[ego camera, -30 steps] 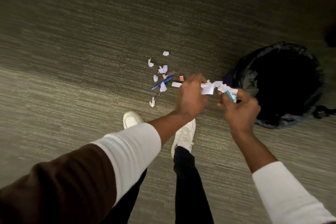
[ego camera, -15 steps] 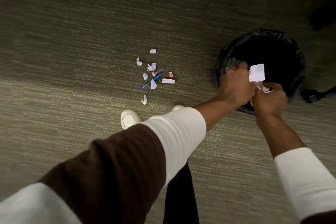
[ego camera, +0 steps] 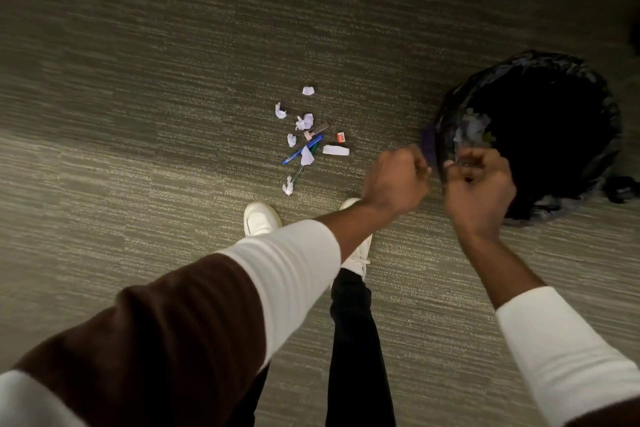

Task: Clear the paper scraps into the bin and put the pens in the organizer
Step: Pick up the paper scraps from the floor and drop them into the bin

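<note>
Several crumpled paper scraps (ego camera: pixel 304 121) lie scattered on the carpet ahead of my feet. Among them lies a blue pen (ego camera: pixel 303 149), with a green pen (ego camera: pixel 313 148) partly under a scrap. The bin (ego camera: pixel 519 59), lined with a black bag, stands on the right with crumpled paper (ego camera: pixel 474 125) inside near its left wall. My left hand (ego camera: pixel 394 180) is a closed fist just left of the bin's rim. Over the rim's near-left edge, my right hand (ego camera: pixel 479 187) has its fingers curled. I see nothing in either hand.
A flat white piece (ego camera: pixel 336 150), a small red object (ego camera: pixel 341 137) and a pink-and-grey object (ego camera: pixel 317 130) lie beside the pens. My white shoes (ego camera: pixel 261 218) stand just behind the pile. A dark cord or bag end (ego camera: pixel 620 187) lies to the right of the bin. No organizer is in view.
Both hands carried a bunch of paper from the pile over to the bin. The paper is out of my hands now and scraps show inside the bin. My hands have pulled back to the rim.
</note>
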The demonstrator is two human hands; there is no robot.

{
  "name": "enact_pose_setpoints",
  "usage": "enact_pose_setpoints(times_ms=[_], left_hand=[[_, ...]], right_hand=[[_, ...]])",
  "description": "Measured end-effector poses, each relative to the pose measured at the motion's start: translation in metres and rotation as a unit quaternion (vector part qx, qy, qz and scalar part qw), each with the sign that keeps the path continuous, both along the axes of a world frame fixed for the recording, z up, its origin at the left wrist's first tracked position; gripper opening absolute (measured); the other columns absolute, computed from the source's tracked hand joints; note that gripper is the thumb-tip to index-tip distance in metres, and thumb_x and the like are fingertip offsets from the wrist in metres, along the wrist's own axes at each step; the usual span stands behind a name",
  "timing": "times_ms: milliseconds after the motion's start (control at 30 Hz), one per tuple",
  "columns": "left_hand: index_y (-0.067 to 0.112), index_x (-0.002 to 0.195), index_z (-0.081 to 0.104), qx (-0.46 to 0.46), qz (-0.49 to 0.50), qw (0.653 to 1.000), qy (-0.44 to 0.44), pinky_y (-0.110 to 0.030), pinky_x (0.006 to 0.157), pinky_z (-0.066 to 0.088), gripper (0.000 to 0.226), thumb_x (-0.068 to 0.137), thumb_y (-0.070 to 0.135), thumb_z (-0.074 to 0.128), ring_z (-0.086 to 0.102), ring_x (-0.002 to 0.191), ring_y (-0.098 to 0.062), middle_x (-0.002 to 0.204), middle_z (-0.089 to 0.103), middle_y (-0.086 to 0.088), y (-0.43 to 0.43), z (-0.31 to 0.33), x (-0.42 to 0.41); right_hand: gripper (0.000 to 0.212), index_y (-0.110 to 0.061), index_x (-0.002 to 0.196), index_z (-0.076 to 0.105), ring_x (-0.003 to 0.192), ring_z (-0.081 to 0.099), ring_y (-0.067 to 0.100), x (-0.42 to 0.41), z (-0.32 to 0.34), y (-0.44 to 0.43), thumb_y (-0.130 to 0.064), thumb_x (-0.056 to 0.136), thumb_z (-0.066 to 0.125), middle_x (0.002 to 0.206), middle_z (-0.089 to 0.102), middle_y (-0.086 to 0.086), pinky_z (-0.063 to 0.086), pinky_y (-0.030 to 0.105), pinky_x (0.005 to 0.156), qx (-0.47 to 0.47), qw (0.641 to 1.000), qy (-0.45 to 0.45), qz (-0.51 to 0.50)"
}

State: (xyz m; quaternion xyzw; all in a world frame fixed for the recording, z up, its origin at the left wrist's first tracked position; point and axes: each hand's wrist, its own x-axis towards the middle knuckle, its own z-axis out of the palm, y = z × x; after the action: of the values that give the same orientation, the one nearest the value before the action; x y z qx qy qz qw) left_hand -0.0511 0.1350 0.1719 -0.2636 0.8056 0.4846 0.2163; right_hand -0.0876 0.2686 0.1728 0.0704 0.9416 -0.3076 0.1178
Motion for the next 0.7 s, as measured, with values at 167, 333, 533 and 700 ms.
enact_pose_setpoints(times_ms=[167, 333, 533, 700], left_hand=[[0.022, 0.091, 0.072, -0.046, -0.001, 0.998, -0.053, -0.040, 0.076, 0.063, 0.004, 0.094, 0.019, 0.072, 0.073, 0.082, -0.023, 0.088, 0.079, -0.002, -0.054, -0.030, 0.031], [0.019, 0.098, 0.074, -0.105, -0.043, 0.987, -0.116, -0.045, 0.088, 0.063, 0.011, 0.093, 0.029, 0.071, 0.075, 0.099, -0.032, 0.102, 0.080, -0.008, -0.113, -0.060, 0.057], [0.007, 0.134, 0.057, -0.217, -0.142, 0.955, -0.142, -0.048, 0.094, 0.058, 0.045, 0.098, 0.032, 0.068, 0.063, 0.122, -0.037, 0.131, 0.064, -0.019, -0.194, -0.127, 0.067], [0.011, 0.163, 0.022, -0.277, -0.172, 0.930, -0.169, -0.059, 0.115, 0.048, 0.089, 0.095, 0.032, 0.075, 0.021, 0.159, -0.044, 0.170, 0.020, -0.023, -0.250, -0.194, 0.054]], right_hand=[[0.021, -0.013, 0.110, 0.070, 0.091, 0.073, 0.030, 0.019, -0.028, -0.048, -0.020, 0.090, 0.072, 0.107, 0.074, 0.012, 0.060, 0.045, 0.085, 0.024, 0.989, -0.090, 0.117], [0.034, -0.017, 0.121, 0.067, 0.098, 0.073, 0.034, 0.029, -0.061, -0.083, -0.028, 0.090, 0.077, 0.112, 0.072, 0.015, 0.059, 0.041, 0.089, 0.077, 0.952, -0.174, 0.240], [0.067, -0.019, 0.142, 0.049, 0.118, 0.063, 0.041, 0.023, -0.123, -0.108, -0.047, 0.089, 0.078, 0.133, 0.056, 0.021, 0.057, 0.044, 0.092, 0.162, 0.886, -0.198, 0.386], [0.079, -0.028, 0.150, 0.039, 0.130, 0.057, 0.040, 0.010, -0.179, -0.128, -0.054, 0.086, 0.078, 0.146, 0.047, 0.018, 0.056, 0.044, 0.102, 0.178, 0.871, -0.222, 0.399]])
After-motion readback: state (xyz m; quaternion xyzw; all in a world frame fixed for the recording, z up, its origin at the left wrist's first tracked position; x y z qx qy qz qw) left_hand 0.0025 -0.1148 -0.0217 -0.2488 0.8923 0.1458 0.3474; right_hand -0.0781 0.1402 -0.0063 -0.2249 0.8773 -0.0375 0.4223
